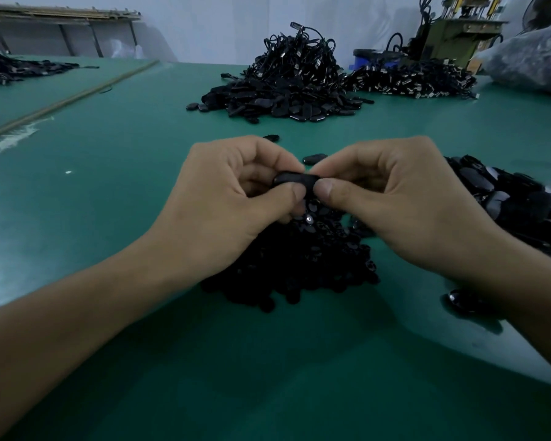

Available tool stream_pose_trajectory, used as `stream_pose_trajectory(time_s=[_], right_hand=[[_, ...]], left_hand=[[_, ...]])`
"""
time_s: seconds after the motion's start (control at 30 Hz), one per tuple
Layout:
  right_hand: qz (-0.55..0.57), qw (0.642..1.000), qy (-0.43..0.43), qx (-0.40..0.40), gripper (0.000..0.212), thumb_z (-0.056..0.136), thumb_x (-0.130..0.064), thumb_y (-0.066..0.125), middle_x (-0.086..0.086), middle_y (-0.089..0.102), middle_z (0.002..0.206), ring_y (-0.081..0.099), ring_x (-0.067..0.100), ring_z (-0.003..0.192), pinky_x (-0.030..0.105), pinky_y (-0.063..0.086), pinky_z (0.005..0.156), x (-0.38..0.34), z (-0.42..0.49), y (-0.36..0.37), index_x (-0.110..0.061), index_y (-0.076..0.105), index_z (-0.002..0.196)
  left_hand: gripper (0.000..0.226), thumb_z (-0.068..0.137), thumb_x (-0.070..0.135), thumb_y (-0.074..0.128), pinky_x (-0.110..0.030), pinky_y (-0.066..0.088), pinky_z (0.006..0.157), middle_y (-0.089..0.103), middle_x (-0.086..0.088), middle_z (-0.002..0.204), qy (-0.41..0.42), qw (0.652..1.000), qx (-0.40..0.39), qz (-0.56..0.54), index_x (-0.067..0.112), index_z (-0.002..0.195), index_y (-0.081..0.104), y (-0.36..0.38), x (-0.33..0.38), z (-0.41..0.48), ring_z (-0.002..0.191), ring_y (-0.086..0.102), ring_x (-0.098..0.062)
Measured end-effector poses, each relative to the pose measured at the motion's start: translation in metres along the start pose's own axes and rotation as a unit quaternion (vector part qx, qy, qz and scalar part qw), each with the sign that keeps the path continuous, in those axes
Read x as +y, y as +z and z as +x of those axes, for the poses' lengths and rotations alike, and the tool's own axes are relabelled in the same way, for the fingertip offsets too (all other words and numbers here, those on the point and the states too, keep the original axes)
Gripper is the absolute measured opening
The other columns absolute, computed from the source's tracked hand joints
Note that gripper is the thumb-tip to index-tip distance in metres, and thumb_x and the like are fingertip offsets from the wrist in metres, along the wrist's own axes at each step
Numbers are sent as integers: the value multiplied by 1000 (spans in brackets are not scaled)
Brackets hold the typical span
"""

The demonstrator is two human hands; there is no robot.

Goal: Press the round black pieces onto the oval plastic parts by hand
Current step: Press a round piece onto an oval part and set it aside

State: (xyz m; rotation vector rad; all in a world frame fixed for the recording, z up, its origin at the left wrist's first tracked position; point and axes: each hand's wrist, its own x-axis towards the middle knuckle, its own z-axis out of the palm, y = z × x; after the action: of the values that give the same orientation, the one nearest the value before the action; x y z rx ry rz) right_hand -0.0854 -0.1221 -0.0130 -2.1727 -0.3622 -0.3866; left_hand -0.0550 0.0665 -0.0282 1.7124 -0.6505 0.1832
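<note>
The green table (109, 192) spreads out on all sides of the grip. Well beyond the grip, across the table, stands a tall heap of black cables and oval shells (293, 81). To the right of the grip lies a glossy pile of oval plastic parts (506, 198), reaching under the right forearm. Directly below the grip sits a darker mound of round black pieces (299, 259), partly hidden by both wrists. The left hand (223, 198) and the right hand (395, 202) meet above that mound, fingers curled, each thumb pressed against one end of a single oval part (296, 179) pinched between them. Whether a round piece sits on it cannot be told. Just beyond the grip a loose oval part (314, 159) lies on the table.
</note>
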Motion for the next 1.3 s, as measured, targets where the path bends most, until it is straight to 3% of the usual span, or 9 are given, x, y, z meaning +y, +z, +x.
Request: stream_pose_trajectory(time_s=[0.2,0.33,0.53,0.73,0.9,1.17,1.3], right_hand=[[76,997,12,-1,7,86,-16,76,-5,76,72,69,4,62,12,49,56,0,0,-1,-21,73,84],[57,998,1,8,6,86,-17,77,-7,76,73,72,10,66,22,58,64,1,0,0,-23,74,85],[43,999,-14,4,7,86,-15,77,-6,76,76,71,7,68,19,57,67,1,0,-2,-22,75,86],[21,1000,-1,22,7,85,-17,77,-4,76,77,71,11,70,29,59,69,-1,1,-1,-22,72,83],[23,999,-2,32,7,84,-16,77,0,76,77,72,19,72,46,60,72,-4,0,-1,-20,73,81],[16,1000,3,19,7,84,-18,77,-6,76,75,72,11,70,36,61,69,2,0,1,-22,74,80],[-8,1000,11,3,9,88,-16,75,-11,76,78,72,3,74,32,61,76,4,2,1,-25,76,87]], left_hand=[[19,86,-5,71,-21,59,65,77,-7,77,-27,998,-21,-55,14,90,70,0,1,1,68,75,-17],[19,86,-3,71,-21,59,65,77,-7,77,-34,997,-22,-64,15,90,72,1,3,0,70,75,-17],[18,87,-2,70,-18,58,64,77,-5,77,-49,996,-29,-73,16,89,72,3,5,-1,70,76,-15],[17,88,-1,71,-19,59,65,77,-4,76,-44,997,-25,-59,16,88,73,2,8,-1,71,76,-15],[19,88,1,72,-19,59,64,77,-2,74,-24,999,-14,-29,20,84,73,3,9,-2,69,76,-15],[15,86,-1,72,-22,60,65,76,-5,72,-44,998,-27,-19,13,84,73,1,5,2,69,76,-16],[17,86,1,72,-26,62,64,76,-4,69,-42,998,-30,28,16,80,73,1,0,7,66,75,-17]])
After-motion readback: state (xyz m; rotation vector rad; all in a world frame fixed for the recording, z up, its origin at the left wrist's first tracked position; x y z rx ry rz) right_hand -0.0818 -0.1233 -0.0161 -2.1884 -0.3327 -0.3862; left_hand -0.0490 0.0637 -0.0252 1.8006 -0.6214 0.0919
